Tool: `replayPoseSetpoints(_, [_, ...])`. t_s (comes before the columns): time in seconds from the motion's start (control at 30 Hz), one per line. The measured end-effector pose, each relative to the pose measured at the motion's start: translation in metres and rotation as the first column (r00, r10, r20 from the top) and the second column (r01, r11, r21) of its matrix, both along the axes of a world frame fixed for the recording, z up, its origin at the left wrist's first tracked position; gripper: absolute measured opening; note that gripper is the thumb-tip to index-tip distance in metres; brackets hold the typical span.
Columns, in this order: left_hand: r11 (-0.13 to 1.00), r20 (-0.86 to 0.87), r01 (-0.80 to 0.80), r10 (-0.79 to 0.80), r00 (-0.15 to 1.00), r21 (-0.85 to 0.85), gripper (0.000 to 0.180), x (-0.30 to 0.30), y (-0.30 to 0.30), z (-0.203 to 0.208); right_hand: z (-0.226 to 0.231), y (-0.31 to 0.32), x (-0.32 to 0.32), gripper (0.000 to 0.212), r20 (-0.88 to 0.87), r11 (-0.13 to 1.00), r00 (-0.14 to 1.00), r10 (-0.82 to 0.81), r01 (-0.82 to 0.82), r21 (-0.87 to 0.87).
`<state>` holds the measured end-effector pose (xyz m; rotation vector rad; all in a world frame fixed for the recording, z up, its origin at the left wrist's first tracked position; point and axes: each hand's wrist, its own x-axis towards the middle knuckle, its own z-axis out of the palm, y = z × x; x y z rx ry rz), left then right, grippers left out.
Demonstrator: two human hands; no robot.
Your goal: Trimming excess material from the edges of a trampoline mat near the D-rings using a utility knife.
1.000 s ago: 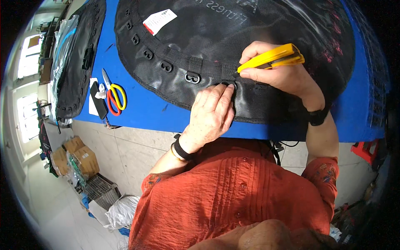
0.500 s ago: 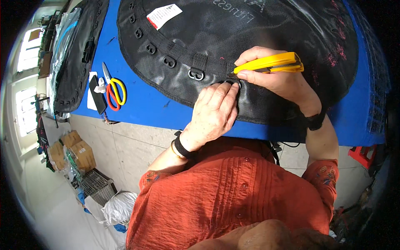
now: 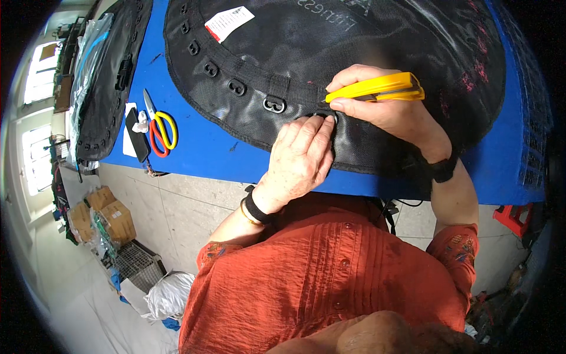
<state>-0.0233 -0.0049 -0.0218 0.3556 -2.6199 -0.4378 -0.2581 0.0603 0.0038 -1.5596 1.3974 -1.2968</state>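
Note:
A round black mesh trampoline mat [image 3: 265, 41] lies on a blue-covered table. Metal rings, such as the one [image 3: 273, 104] left of my fingers, are held along its border by black webbing. My left hand [image 3: 300, 152] bends over the border with its fingers together, on a ring that is mostly hidden beneath them. In my right hand [image 3: 377, 112] is a yellow utility knife [image 3: 377, 87], gripped between thumb and fingers. Its tip points down-left at the webbing just above my left fingertips; the blade is too small to make out. A white-and-red label [image 3: 229, 23] lies on the mat.
Scissors [image 3: 160, 127] with red and yellow handles lie at the table's left, beside a dark flat object [image 3: 137, 135]. Another black mesh piece [image 3: 109, 82] with plastic wrap is farther left. Cardboard boxes [image 3: 115, 218] stand on the floor, and a red stool [image 3: 513, 218] at right.
The mat has shifted slightly left and up in the picture. Both hands and the knife moved a little left with it, and the knife still points at the webbing.

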Motion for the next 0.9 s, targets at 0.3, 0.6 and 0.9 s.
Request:
replayPoseSetpoints(0.3, [1.000, -0.005, 0.001, -0.001, 1.000, -0.001, 0.059, -0.0005, 0.0000, 0.0000, -0.0058, -0.0010, -0.0019, 0.020, -0.021, 0.999, 1.000, 0.008, -0.009, -0.044])
replayPoseSetpoints(0.6, [1.000, -0.012, 0.006, -0.006, 1.000, 0.002, 0.058, -0.0008, -0.0001, 0.0015, -0.0054, 0.0000, -0.0009, 0.021, -0.019, 0.999, 1.000, 0.000, 0.000, -0.034])
replayPoseSetpoints(0.9, [1.000, -0.008, 0.003, -0.003, 1.000, -0.004, 0.058, -0.0010, 0.0003, 0.0018, -0.0039, 0.0003, -0.0019, 0.019, -0.010, 1.000, 1.000, 0.023, -0.023, -0.007])
